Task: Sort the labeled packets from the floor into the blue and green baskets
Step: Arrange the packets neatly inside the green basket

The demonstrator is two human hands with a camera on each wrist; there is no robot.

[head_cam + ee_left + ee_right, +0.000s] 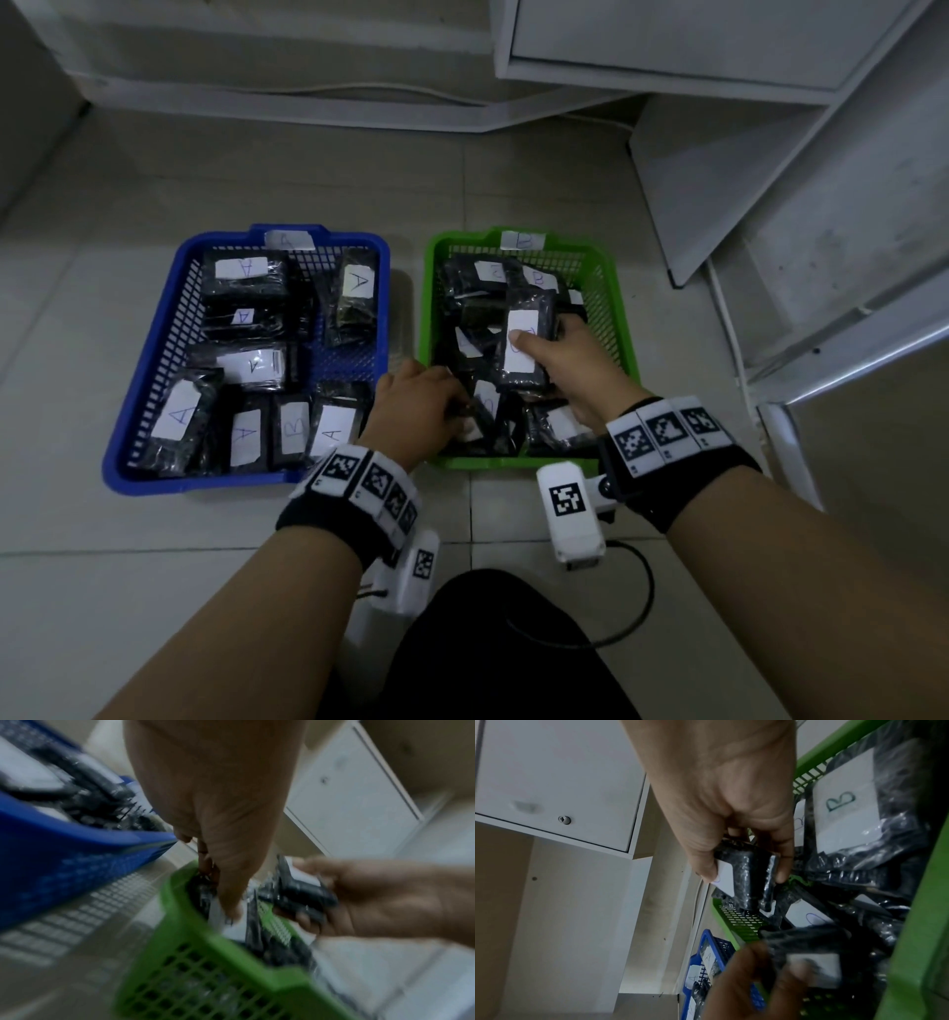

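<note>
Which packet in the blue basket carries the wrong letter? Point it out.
The packet marked B, in the front row of the blue basket, between two A packets. Every other readable label there shows A.

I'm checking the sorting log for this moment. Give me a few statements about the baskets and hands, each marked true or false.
1. The right hand grips a black packet over the green basket. True.
2. The blue basket holds only packets marked A. False: a B packet lies along its near edge.
3. The left hand reaches into the blue basket. False: it is at the green basket's near left corner.
4. The green basket stands to the right of the blue one. True.
</note>
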